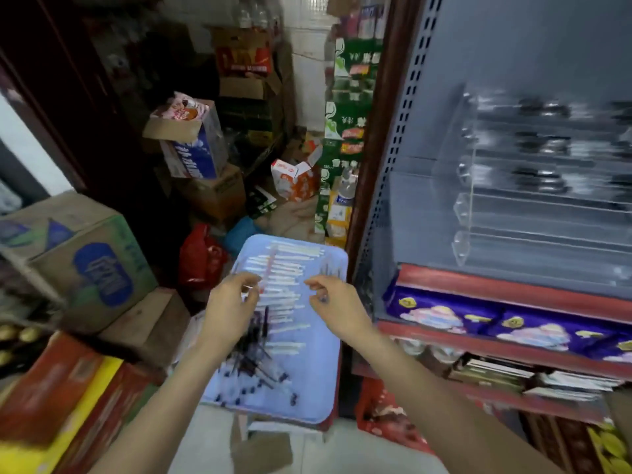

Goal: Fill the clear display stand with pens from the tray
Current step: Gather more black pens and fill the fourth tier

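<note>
Blue tray (321, 388) of pens (284, 289) under both hovering hands.

1. Both hands hovered over the blue tray (318, 398); the left hand (229, 304) had curled fingers, and the right hand (337, 304) seemed to pinch something small.
2. White pens (285, 268) lay far, dark pens (254, 354) near.
3. The clear stand (506, 220) stood right, blurred.

The tray (325, 371) holds pens (284, 289) lying crosswise, both hands above its middle, left hand (232, 302) left of right hand (337, 307), while the display stand (533, 186) sits on the shelf (478, 278) to the tray's right, cartons (78, 258) left.
</note>
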The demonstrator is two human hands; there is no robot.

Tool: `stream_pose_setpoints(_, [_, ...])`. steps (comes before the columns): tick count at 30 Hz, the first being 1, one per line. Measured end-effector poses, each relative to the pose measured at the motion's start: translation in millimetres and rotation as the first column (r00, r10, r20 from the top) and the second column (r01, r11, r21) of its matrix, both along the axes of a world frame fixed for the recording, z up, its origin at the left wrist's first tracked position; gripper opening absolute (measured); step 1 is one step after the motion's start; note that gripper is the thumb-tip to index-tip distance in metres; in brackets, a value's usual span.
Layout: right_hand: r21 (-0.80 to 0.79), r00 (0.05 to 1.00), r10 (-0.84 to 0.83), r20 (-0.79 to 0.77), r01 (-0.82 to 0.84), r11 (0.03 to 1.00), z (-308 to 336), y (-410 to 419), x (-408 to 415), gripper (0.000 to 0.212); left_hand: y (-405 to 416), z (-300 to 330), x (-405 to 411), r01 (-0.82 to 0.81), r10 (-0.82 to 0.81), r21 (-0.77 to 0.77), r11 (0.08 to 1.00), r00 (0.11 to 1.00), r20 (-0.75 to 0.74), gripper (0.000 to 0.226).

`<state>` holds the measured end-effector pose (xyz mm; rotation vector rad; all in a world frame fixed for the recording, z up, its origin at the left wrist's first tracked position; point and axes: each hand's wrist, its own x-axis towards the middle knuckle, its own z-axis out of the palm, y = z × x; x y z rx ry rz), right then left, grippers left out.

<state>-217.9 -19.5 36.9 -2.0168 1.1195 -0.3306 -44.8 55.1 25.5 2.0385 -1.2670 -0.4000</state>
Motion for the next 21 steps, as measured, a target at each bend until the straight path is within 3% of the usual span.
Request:
stream_pose_setpoints(4, [0.139, 0.995, -0.003, -0.1, 0.017, 0.99, -38, 23, 34, 0.042, 29, -36, 36, 0.121, -0.128, 0.22, 0.968, 0.992, 0.018, 0.033])
stream_pose_setpoints(9, [0.235, 0.98, -0.045, -0.195, 0.091, 0.968, -67, 38, 66, 0.047, 45, -70, 56, 0.275, -0.322, 0.377, 0.884, 0.945, 0.065, 0.062])
stream_pose_setpoints(14, [0.206, 0.965, -0.022, -0.261, 0.078, 0.975, -79, 45, 85, 0.05, 52, -86, 63, 0.35, -0.378, 0.378, 0.857, 0.926, 0.0, 0.072])
stream_pose_setpoints(21, [0.2, 0.958, -0.11, -0.265, 0.166, 0.966, -87, 42, 89, 0.018, 46, -93, 58, 0.343, -0.342, 0.351, 0.871, 0.937, -0.067, 0.069])
